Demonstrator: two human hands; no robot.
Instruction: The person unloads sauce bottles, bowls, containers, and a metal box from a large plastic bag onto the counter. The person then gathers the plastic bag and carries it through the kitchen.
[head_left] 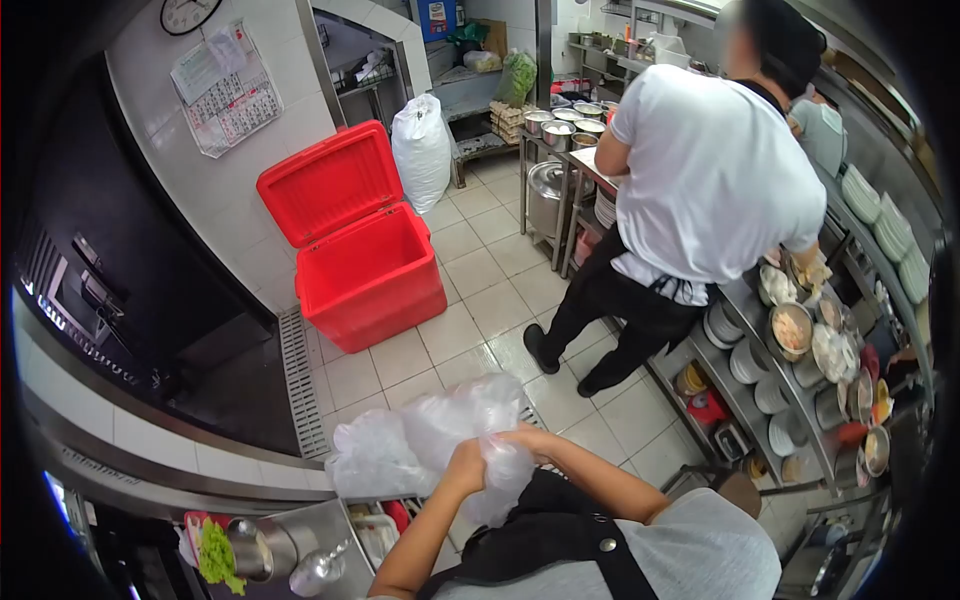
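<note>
A bunched, see-through plastic bag (pixel 430 428) is in both my hands, in front of my black apron. My left hand (pixel 467 466) has its fingers closed on the plastic. Close beside it, my right hand (pixel 518 440) grips the same bunch, its fingers partly covered by the film. More clear plastic (pixel 375 455) spreads to the left over the edge of a metal counter; whether it is one bag or several, I cannot tell. Inside the plastic I cannot make out any contents.
A red cooler (pixel 375 285) stands on the tiled floor, lid raised, near a full white sack (pixel 421 150). A co-worker (pixel 700 180) stands at the right by shelves with plates and bowls. Lettuce (pixel 216 555) and a metal container (pixel 262 548) are lower left.
</note>
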